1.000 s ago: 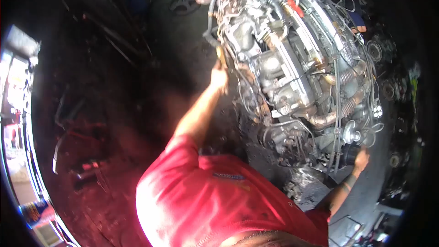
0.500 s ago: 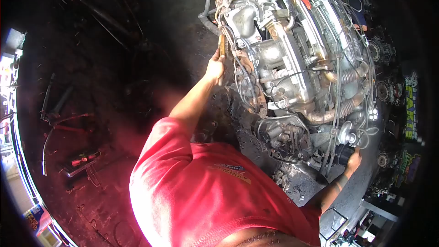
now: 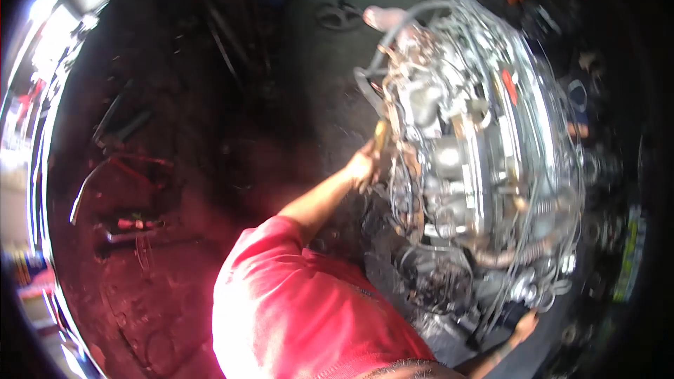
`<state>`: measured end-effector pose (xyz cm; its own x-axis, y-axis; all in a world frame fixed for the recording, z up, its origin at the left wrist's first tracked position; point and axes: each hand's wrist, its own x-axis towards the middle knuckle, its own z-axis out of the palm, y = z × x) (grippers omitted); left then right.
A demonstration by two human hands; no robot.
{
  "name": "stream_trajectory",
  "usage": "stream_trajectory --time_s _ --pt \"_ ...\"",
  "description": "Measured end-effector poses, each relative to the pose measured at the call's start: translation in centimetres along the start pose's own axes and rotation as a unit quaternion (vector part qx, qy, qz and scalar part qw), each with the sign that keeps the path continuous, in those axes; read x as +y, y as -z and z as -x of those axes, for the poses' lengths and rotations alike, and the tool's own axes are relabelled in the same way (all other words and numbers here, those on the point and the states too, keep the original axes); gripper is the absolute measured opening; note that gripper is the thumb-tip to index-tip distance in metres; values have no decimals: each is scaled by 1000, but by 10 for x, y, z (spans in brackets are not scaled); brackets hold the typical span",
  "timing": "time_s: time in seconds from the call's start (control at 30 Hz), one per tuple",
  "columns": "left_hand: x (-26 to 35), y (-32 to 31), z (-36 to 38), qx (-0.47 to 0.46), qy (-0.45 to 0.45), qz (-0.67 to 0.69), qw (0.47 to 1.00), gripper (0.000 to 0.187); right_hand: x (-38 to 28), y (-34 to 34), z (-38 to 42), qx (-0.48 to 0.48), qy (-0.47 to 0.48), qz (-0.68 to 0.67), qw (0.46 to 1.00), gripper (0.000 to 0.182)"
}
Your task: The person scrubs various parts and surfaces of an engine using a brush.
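My left hand [image 3: 361, 167] is closed round a narrow yellow-brown wooden handle [image 3: 381, 137], held upright beside the near side of a large engine [image 3: 449, 158]. The handle looks like a brush's, but blur hides its working end. The engine is covered with hoses, wires and metal pipes. Down at its lower right end, my right hand [image 3: 525, 326] is closed against a black cylindrical part [image 3: 512, 314]; its fingers are partly hidden. A round silver metal part [image 3: 524, 289] lies just above that hand.
A red piece [image 3: 509, 87] lies on the engine's top. Tools and a bent metal bar [image 3: 88, 189] lie on the dark floor at left. A round stand base [image 3: 338, 17] is at the top. Other machine parts line the right side.
The view has swung, so the engine and both hands appear lower in the picture. Both hands keep their places at the engine, still with the handle and the black part. The picture is blurrier.
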<state>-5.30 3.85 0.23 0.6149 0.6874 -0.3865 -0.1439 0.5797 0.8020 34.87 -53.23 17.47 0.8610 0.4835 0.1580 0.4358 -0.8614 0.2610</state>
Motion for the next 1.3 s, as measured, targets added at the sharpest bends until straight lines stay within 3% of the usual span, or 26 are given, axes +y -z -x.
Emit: stream_trajectory --time_s 0.03,0.07,0.1,0.13,0.17,0.33,0.43,0.5,0.53,0.6,0.63,0.67,0.73,0.77,0.8,0.93,0.97,1.07,1.13,1.27,1.3 --pt "-13 6 14 15 -6 -14 1000 52 10 -10 1 46 58 -17 997 45" --pt "-12 8 38 91 12 -140 986 49 -5 3 2 29 30 -35 999 44" --pt "-65 42 26 125 -122 -350 920 47 -16 12 5 8 -2 -51 999 44" --pt "-61 49 49 121 -18 -345 931 50 -11 6 6 16 -1 -57 998 44" --pt "-52 48 76 138 -40 -415 898 54 -6 0 3 27 8 -69 997 44" --pt "-47 57 89 131 -51 -393 909 52 10 -21 -5 58 38 -93 993 44" --pt "-66 79 63 151 -37 -422 893 45 62 -71 -25 139 123 -117 976 45" --pt "-75 74 57 209 -20 -451 867 34 35 -30 -10 48 101 -116 987 42" --pt "-73 69 55 247 -31 -449 858 27 -23 19 7 98 108 -81 986 41" --pt "-126 92 22 231 -160 -330 901 23 14 -1 -2 39 81 -111 990 41" --pt "-129 94 18 176 -94 -183 963 23 18 -11 -4 76 76 -161 981 40" --pt "-126 91 13 123 -23 -32 992 25 20 -14 -7 114 75 -214 967 40" --pt "-119 76 3 108 -17 97 989 27 -32 27 1 75 -101 -211 969 38" --pt "-100 60 3 121 -14 85 989 25 -13 18 2 84 -28 -202 975 38" --pt "-99 57 -7 110 -6 85 990 26 -66 59 7 49 -159 -245 955 44" --pt "-80 24 -68 77 -14 51 996 32 -79 71 9 35 -194 -232 952 48" --pt "-94 21 -105 83 -19 159 984 34 -86 76 12 36 -185 -237 953 48" --pt "-93 20 -104 97 -34 170 980 36 -66 60 10 43 -209 -258 942 48" --pt "-99 17 -88 102 -32 161 981 36 -69 70 12 2 -163 -196 967 49" --pt "-97 12 -61 88 4 182 979 28 -57 54 6 37 -208 -216 953 51" --pt "-96 21 -75 75 -37 160 984 29 -56 52 10 35 -214 -199 956 51"
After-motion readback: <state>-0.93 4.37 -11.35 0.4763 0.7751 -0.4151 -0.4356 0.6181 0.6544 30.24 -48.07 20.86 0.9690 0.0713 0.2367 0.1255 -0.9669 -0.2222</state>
